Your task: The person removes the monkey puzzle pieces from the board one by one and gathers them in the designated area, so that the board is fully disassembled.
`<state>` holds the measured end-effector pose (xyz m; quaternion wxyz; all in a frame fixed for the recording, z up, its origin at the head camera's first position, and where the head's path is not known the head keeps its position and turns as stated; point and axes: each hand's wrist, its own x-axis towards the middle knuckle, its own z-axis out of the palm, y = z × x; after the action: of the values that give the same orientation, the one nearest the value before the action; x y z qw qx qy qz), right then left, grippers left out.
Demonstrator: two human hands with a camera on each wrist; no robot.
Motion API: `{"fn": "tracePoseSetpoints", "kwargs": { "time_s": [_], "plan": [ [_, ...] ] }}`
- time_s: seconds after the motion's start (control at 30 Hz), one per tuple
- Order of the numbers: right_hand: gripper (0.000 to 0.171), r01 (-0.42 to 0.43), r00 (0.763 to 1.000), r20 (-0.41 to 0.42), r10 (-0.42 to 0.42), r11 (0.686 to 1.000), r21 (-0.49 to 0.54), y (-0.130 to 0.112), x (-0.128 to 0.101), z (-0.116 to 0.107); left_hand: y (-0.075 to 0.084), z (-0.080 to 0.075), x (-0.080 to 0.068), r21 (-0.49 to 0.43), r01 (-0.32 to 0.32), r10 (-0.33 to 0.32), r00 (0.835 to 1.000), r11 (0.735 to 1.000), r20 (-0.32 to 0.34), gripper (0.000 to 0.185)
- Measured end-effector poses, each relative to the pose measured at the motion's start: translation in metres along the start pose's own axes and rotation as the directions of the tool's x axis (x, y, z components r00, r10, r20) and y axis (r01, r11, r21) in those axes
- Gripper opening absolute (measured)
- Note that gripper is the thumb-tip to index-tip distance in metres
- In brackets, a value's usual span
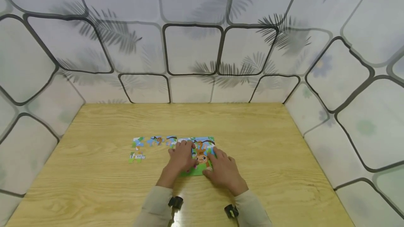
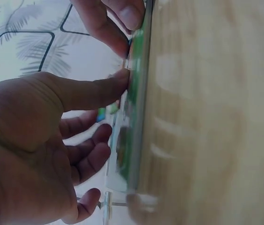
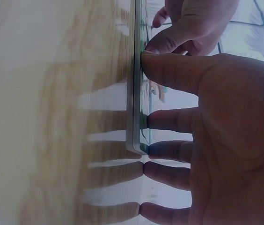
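Nearest the left wrist camera, the left hand [image 2: 43, 140] sets its thumb on the picture puzzle [image 1: 202, 170], fingers loosely bent, gripping nothing that shows; the right hand [image 3: 216, 133], fingers extended, touches its surface and side; the puzzle lies flat on the table [image 1: 271, 143], loose pieces [image 1: 157, 140] off to its left. A sideways push might slide it; uneven thumb pressure could pop fitted pieces up.

Beige sleeves [image 1: 157, 204], small black wrist cameras [image 1: 175, 202]

A monkey-printed jigsaw [image 1: 201, 158] is laid flat; loose colourful pieces [image 1: 137, 156] are scattered from its nine to ten o'clock.
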<state>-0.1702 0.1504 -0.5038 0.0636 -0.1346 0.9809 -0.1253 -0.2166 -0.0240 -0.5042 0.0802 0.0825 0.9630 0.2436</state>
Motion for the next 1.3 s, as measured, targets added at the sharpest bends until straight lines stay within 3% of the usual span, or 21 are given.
{"fn": "tracePoseSetpoints", "kwargs": {
  "time_s": [0.3, 0.5, 0.7, 0.93, 1.3],
  "plan": [
    [0.062, -0.007, 1.000, 0.015, 0.008, 1.000, -0.022, -0.002, 0.001, -0.001, -0.007, -0.001, -0.005, -0.225, -0.062, 0.058, 0.998, 0.972, -0.026, 0.029],
    [0.062, -0.007, 1.000, 0.025, 0.007, 1.000, -0.001, -0.004, 0.002, -0.002, -0.021, -0.011, -0.011, -0.287, -0.063, 0.050, 0.997, 0.956, -0.050, 0.030],
    [0.064, -0.022, 0.999, 0.039, 0.021, 1.000, 0.019, -0.004, 0.001, -0.002, -0.045, -0.024, -0.017, -0.292, -0.045, 0.018, 0.995, 0.955, -0.094, 0.029],
    [0.063, -0.029, 0.999, 0.036, 0.027, 0.999, 0.041, -0.003, 0.000, -0.001, -0.072, -0.035, -0.025, -0.354, -0.015, -0.015, 0.996, 0.935, -0.082, 0.030],
    [0.062, -0.030, 0.999, 0.030, 0.029, 0.999, 0.041, -0.003, 0.001, 0.000, -0.094, -0.047, -0.033, -0.267, 0.047, -0.064, 0.996, 0.963, -0.057, 0.031]
  ]
}}
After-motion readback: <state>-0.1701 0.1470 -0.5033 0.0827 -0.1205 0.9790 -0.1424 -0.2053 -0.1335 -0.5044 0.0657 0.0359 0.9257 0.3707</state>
